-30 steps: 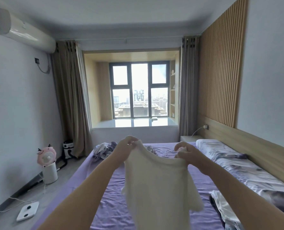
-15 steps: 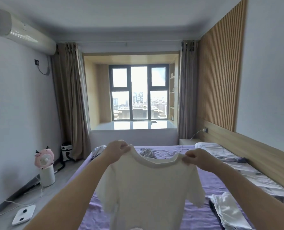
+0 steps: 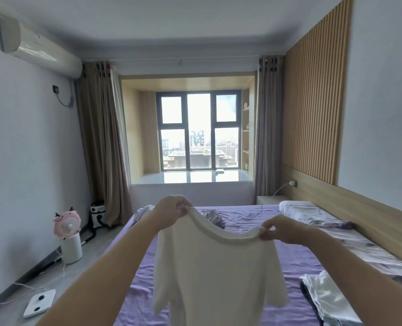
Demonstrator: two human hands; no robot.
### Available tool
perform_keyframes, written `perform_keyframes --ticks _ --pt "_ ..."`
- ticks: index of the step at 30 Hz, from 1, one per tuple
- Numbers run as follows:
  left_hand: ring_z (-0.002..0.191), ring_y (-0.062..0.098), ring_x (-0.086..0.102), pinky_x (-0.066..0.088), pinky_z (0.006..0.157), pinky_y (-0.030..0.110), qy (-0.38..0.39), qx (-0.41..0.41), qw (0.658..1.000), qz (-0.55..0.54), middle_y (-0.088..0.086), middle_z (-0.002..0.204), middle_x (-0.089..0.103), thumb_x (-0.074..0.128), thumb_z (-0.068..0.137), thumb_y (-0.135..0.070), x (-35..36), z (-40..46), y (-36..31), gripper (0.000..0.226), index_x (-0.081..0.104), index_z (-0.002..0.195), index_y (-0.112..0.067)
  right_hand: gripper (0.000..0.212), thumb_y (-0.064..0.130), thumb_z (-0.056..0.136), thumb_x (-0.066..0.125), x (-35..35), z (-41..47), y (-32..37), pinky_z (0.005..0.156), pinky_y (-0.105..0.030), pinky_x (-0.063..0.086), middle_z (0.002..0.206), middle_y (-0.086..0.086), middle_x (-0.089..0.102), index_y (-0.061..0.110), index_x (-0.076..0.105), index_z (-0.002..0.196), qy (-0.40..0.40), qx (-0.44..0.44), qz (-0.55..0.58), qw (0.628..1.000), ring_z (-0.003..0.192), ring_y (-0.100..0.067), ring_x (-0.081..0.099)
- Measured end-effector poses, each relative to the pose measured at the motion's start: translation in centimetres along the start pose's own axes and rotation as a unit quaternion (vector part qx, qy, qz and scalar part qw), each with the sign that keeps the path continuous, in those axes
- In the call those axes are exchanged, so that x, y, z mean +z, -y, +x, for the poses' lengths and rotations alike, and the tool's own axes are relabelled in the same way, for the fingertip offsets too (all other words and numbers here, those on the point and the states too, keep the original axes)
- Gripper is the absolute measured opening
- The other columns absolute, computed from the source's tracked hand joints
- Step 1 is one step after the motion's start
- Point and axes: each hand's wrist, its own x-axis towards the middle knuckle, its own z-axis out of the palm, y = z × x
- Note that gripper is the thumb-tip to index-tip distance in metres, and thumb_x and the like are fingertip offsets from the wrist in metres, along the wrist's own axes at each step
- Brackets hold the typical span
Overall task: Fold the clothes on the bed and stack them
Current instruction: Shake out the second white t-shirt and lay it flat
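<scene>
Two hands, left (image 3: 169, 212) and right (image 3: 281, 229), one white T-shirt (image 3: 218, 278), one bed (image 3: 254, 220). One folded stack (image 3: 326, 300), one crumpled heap (image 3: 210, 214), one pillow (image 3: 305, 209). One fan (image 3: 67, 223), one scale (image 3: 40, 305), two curtains, left (image 3: 101, 142) and right (image 3: 268, 128)

High-rise apartment bedroom, daylight.

Purple-sheeted bed (image 3: 254, 255) below bay window (image 3: 198, 130); curtains (image 3: 101, 142) flanking window, air conditioner (image 3: 39, 43) left of it, slatted wood panel (image 3: 312, 102) right of it.
</scene>
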Motion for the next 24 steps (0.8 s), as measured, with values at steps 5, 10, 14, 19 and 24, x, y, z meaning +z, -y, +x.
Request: perform_keyframes --ticks 5,10,14,19,24 --pt "0.095 0.009 0.057 0.044 0.082 0.022 0.007 -0.004 1.0 -0.006 -0.004 0.1 0.064 0.053 0.09 -0.002 -0.2 -0.7 0.7 0.025 0.069 0.101 -0.018 0.021 0.017 0.088 0.062 0.7 -0.2 0.5 0.066 -0.021 0.036 0.069 0.001 0.048 0.012 0.061 0.068 -0.007 0.023 0.135 0.99 0.066 -0.009 0.042" --pt "0.097 0.013 0.059 0.046 0.087 0.025 -0.007 -0.002 1.0 0.015 -0.004 0.1 0.064 0.048 0.088 0.005 -0.4 -1.0 1.3 0.033 0.068 0.102 -0.017 0.02 0.016 0.088 0.061 1.1 -0.3 1.1 0.063 -0.025 0.039 0.068 -0.003 0.048 0.011 0.056 0.069 0.006 0.041 0.203 0.978 0.067 -0.015 0.044" --pt "0.096 0.017 0.059 0.039 0.079 0.02 -0.038 -0.002 0.999 0.015 -0.001 0.099 0.064 0.05 0.09 0.001 -0.3 -1.2 1.5 0.026 0.07 0.102 -0.013 0.031 0.015 0.089 0.06 1.0 -0.5 1.8 0.056 -0.019 0.037 0.06 0.004 0.044 0.016 0.049 0.059 0.007 0.036 0.19 0.981 0.058 -0.011 0.041" --pt "0.091 0.014 0.057 0.038 0.077 0.022 -0.063 0.027 0.998 0.001 -0.003 0.095 0.067 0.05 0.094 -0.008 -0.4 -1.8 1.1 0.023 0.069 0.098 -0.019 0.029 0.016 0.089 0.061 1.2 -0.7 1.9 0.061 -0.025 0.04 0.064 -0.002 0.044 0.013 0.049 0.062 0.005 0.038 0.228 0.973 0.062 -0.014 0.042" --pt "0.083 0.013 0.055 0.04 0.073 0.025 -0.083 0.021 0.996 -0.023 -0.008 0.088 0.064 0.045 0.097 -0.013 0.0 -2.0 1.2 0.025 0.062 0.092 -0.031 0.032 0.021 0.089 0.062 1.7 -1.2 1.9 0.055 -0.022 0.036 0.063 0.0 0.042 0.012 0.046 0.063 -0.07 0.045 0.229 0.97 0.058 -0.012 0.039"
